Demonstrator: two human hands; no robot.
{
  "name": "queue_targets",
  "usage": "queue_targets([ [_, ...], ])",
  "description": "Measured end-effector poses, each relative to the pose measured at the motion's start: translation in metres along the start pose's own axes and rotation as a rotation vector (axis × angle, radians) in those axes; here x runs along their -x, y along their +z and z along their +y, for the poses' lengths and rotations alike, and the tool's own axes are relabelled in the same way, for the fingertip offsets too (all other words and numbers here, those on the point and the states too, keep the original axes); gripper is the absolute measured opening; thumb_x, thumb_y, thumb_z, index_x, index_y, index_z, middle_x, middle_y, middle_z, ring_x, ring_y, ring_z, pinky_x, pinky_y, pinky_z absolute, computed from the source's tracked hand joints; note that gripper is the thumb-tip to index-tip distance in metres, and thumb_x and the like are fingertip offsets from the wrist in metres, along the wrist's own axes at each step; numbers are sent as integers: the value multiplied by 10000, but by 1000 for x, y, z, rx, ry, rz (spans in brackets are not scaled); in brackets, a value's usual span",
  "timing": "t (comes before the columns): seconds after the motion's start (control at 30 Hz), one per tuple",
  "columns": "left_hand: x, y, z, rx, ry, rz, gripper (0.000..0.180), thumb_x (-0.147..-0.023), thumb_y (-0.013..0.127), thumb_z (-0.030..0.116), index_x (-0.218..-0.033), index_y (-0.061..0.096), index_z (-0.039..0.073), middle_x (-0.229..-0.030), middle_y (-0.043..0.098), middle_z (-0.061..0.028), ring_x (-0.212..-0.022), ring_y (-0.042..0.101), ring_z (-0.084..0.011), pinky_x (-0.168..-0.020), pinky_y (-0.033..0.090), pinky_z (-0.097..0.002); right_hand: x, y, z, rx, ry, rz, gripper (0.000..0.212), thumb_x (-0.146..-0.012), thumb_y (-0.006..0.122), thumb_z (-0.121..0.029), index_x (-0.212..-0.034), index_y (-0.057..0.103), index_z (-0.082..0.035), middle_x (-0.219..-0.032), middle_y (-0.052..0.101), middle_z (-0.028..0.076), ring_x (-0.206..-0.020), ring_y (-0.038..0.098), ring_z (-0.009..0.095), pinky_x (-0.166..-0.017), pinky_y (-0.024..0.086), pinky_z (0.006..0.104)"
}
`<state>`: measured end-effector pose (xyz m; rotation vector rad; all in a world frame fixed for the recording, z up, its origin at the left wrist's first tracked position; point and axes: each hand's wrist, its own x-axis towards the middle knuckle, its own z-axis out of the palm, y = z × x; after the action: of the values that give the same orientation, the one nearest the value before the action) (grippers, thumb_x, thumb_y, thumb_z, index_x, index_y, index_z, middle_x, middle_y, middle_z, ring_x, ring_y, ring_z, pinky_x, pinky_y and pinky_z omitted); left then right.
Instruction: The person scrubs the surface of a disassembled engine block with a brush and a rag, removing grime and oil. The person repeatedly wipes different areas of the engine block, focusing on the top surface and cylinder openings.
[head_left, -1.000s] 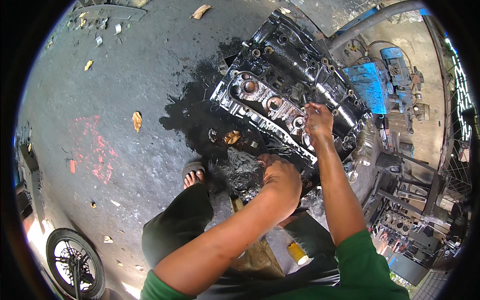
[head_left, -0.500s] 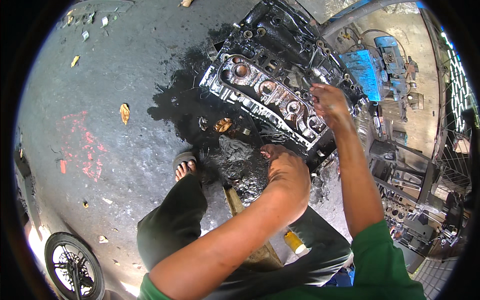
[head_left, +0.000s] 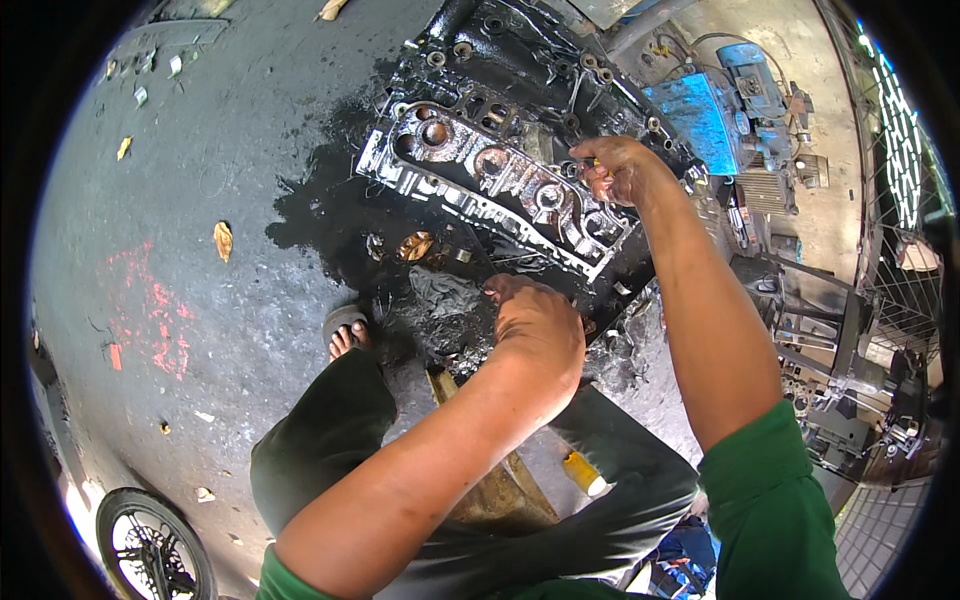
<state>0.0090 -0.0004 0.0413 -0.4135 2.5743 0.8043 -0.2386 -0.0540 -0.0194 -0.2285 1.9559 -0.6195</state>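
Observation:
A cylinder head (head_left: 485, 165), wet and oily with round openings, lies tilted on the dark ground in front of me. Over its right end is my right hand (head_left: 618, 172), fingers curled round a small thing with a bit of yellow showing; its kind is hidden by the fingers. My left hand (head_left: 535, 310) is closed, low over the ground on the near side of the cylinder head. What its fingers hold, if anything, I cannot make out. Beside them lies a crumpled dark grey rag (head_left: 445, 293). Behind the cylinder head is a larger black, oily metal part (head_left: 510, 45).
An oil stain (head_left: 320, 200) spreads to the left. A brown leaf (head_left: 415, 246) lies by the rag. Near my legs are a wooden piece (head_left: 505, 495) and a yellow container with a pale end (head_left: 583, 473). Blue machinery (head_left: 690, 120) and metal parts line the right; a wheel (head_left: 155, 550) stands lower left.
The view has shifted, so the scene sits further left and up. My right hand has turned over the cylinder head, and yellow now shows at its fingers. The left hand stays low beside the rag.

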Motion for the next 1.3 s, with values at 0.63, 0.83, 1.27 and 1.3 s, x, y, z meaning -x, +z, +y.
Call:
queue_targets([
  [0.63, -14, 5, 12, -22, -15, 17, 300, -884, 599, 286, -1054, 656, 45, -1057, 653, -125, -1019, 614, -272, -869, 450, -428, 37, 10, 39, 8, -205, 381, 296, -891, 647, -94, -1178, 620, -24, -637, 497, -25, -453, 374, 29, -378, 247, 225],
  [0.83, -34, 17, 26, -49, 0, -4, 253, -866, 580, 197, -1057, 655, 50, -1033, 667, -120, -1008, 630, -278, -875, 461, -436, 7, 20, 43, 782, -570, 538, 267, -882, 669, -236, -1101, 696, -85, -921, 717, 103, -790, 678, 226, -758, 501, 325],
  [1.27, -34, 35, 6, -167, 143, 215, 242, -846, 501, 128, -999, 653, 18, -953, 684, -164, -947, 670, -309, -898, 494, -436, 16, 17, 82, 377, -521, 415, 312, -886, 695, -249, -1123, 682, -47, -947, 715, 128, -763, 656, 159, -713, 524, 325],
  [1.3, -31, 32, 4, -115, 136, 250, 251, -840, 505, 137, -1004, 650, 15, -953, 685, -169, -936, 672, -321, -878, 503, -445, 21, 20, 82, 399, -485, 509, 327, -876, 699, -266, -1120, 683, -49, -975, 716, 148, -840, 656, 172, -793, 509, 336],
])
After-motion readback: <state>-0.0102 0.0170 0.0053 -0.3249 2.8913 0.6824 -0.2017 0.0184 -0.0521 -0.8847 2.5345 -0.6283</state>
